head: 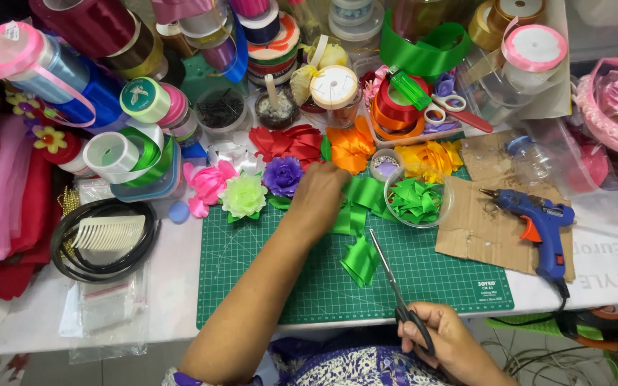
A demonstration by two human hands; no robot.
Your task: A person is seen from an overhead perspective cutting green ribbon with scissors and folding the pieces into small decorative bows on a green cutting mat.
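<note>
Green satin ribbon pieces (357, 207) lie on the green cutting mat (266, 286), and that is where we see the left hand (317, 199), reached far forward with its fingers curled down on the ribbon loops; whether it actually pinches them we cannot tell, since the back of the hand hides the fingertips. Closer to us, the right hand (443, 336) grips the black handles of a pair of scissors (395, 286), fingers through the loops, the blades together and pointing up across the mat toward a folded green ribbon piece (360, 261) that lies just beside the blade tips. Just right of the left hand we have a clear round container (418, 196) filled with cut green ribbon leaves. Beyond the hand runs a row of finished ribbon flowers: pink (207, 184), pale green (243, 195), purple (282, 175), red (287, 141), orange (352, 146) and yellow (430, 156). Over on the right a blue hot glue gun (538, 221) lies on a scrap of cardboard (466, 243), well apart from both hands. On the left of the surface (173, 286) we spot a cream comb (109, 232) resting on black headbands (73, 266), with ribbon spools (137, 100) stacked behind.
</note>
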